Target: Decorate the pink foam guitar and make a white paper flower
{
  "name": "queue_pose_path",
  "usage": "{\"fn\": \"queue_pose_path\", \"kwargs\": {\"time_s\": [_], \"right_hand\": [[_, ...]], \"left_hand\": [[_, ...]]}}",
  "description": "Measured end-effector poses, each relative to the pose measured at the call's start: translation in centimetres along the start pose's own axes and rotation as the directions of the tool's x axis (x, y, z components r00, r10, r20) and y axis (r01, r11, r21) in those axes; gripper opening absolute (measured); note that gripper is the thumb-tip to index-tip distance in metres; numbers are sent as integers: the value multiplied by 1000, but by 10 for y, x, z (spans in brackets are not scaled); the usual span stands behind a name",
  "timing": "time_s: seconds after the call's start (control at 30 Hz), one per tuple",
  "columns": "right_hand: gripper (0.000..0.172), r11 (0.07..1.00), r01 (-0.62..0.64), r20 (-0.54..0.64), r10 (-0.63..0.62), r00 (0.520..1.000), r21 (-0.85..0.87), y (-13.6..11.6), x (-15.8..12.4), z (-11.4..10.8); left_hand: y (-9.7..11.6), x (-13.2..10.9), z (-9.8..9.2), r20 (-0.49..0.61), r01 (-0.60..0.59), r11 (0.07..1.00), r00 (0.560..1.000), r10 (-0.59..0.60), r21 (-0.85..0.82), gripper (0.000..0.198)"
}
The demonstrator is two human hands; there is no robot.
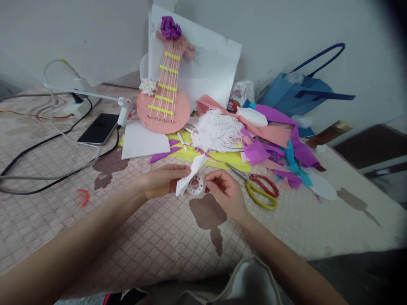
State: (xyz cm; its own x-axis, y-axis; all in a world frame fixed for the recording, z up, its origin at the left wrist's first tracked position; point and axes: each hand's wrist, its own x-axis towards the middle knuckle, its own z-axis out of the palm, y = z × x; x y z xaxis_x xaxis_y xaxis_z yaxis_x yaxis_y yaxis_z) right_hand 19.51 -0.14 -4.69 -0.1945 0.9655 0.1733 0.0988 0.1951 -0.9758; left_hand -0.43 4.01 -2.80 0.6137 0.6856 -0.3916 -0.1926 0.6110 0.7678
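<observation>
My left hand (165, 180) is closed on a narrow folded piece of white paper (191, 173), which stands tilted above the table. Right beside the paper is a round white plastic spool (196, 185) with holes around its face. My right hand (226, 192) has its thumb and fingertips pinched together at the spool's right edge. Whether the left fingers also support the spool from behind is hidden. Just beyond the hands lies a tangled heap of white string (218, 129). Scissors (259, 186) with one red and one yellow handle lie to the right of my right hand.
A pink paper guitar (163, 106) with yellow frets leans against a white board (203, 63). Coloured paper scraps (270, 140) and a blue bag (292, 93) are at right. At left are a glue gun (124, 111), a phone (99, 128) and loose cables (28, 154).
</observation>
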Motion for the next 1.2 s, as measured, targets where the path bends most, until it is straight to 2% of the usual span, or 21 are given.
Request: {"fn": "queue_pose_path", "kwargs": {"time_s": [0.1,0.27,0.37,0.5,0.67,0.77,0.93,1.1,1.2], "right_hand": [[6,995,35,2,-35,999,-90,-1,0,-1],[10,995,68,-2,-69,998,-77,0,1,-1],[2,974,141,29,-138,990,-179,-1,1,-2],[7,946,219,71,-208,976,-240,-3,2,-3],[7,994,102,77,-99,992,-34,-1,1,-1],[9,996,81,74,-83,994,22,0,2,0],[13,993,4,83,-14,996,117,1,3,0],[18,906,-209,155,162,975,368,5,6,2],[21,841,-269,130,235,963,470,4,8,3]], "left_hand": [[0,0,-1,16,-9,1000,1000,9,14,13],[1,-1,-1,41,-33,999,999,32,15,14],[2,-2,-1,58,-54,998,997,52,25,14],[1,-3,1,74,-54,998,996,51,27,13],[0,-3,5,38,-40,999,998,41,-18,12],[-2,-3,7,-2,-61,998,998,61,-28,12],[-5,0,9,0,-169,986,986,169,-1,16],[-5,1,11,29,-263,963,965,261,55,19],[-6,0,12,75,-286,956,957,281,70,22]]}}
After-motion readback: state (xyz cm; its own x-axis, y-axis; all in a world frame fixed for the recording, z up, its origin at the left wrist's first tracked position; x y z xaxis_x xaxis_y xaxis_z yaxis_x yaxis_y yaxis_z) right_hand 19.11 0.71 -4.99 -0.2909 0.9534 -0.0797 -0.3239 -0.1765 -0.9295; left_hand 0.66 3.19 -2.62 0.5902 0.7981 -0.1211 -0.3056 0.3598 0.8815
